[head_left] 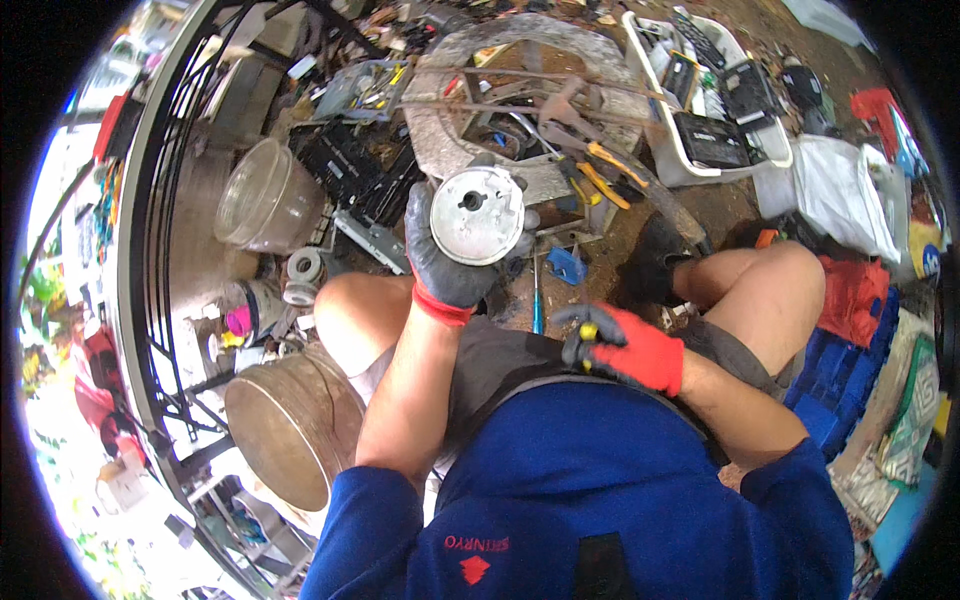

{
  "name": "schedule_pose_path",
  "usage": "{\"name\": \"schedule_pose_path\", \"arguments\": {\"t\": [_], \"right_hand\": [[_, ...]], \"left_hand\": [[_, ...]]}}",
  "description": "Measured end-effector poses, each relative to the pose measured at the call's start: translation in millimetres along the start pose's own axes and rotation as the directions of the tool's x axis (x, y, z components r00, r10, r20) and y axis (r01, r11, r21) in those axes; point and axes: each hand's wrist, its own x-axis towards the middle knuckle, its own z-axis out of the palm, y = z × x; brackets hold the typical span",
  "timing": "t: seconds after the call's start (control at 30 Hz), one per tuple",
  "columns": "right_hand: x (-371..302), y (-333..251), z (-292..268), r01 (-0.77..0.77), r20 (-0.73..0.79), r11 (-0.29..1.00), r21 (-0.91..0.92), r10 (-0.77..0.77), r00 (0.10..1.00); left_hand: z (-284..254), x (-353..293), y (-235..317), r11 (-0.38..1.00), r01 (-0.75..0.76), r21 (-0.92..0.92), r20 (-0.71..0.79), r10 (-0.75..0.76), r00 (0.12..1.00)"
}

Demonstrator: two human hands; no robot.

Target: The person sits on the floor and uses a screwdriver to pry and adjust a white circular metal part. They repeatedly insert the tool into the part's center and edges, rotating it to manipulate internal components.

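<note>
My left hand [440, 245], in a grey-and-red glove, is closed round the edge of a round silver metal disc [476, 216]. The disc faces up and has a keyed hole near its middle and smaller holes beside it. Over my lap, my right hand [625, 350], gloved alike, has its fingers curled round a tool with a yellow-and-black handle [589, 332]; its working end cannot be made out. Between my legs lie a screwdriver with a blue shaft or handle [537, 295] and a small blue plastic piece [567, 265].
Ahead, a worn ring-shaped block [440, 110] carries metal bars and a hammer [565, 112]. Orange-and-yellow-handled pliers [603, 185] lie nearby. A white bin [665, 170] of electronic parts stands at the far right. Left are a clear tub [262, 195], a bucket [290, 425] and a metal frame [135, 250].
</note>
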Motion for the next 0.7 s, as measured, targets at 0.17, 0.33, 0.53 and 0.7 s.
{"name": "schedule_pose_path", "arguments": {"t": [0.17,0.33,0.53,0.7], "right_hand": [[10,-28,-17,0.116,-0.347,0.978,-0.174,-0.171,0.922],[12,-50,-25,0.195,-0.261,0.604,-0.773,-0.582,0.77],[12,-47,-15,0.092,-0.333,0.618,-0.781,-0.537,0.775],[12,-49,-16,0.089,-0.348,0.623,-0.777,-0.542,0.765]], "left_hand": [[1,-1,16,0.983,-0.11,0.145,0.034,0.106,0.994],[-5,-3,20,0.977,-0.109,0.184,0.048,0.102,0.994],[-9,-1,16,0.98,-0.02,0.196,0.039,0.013,0.999],[-11,1,13,0.997,0.016,0.074,-0.007,-0.015,1.0]]}}
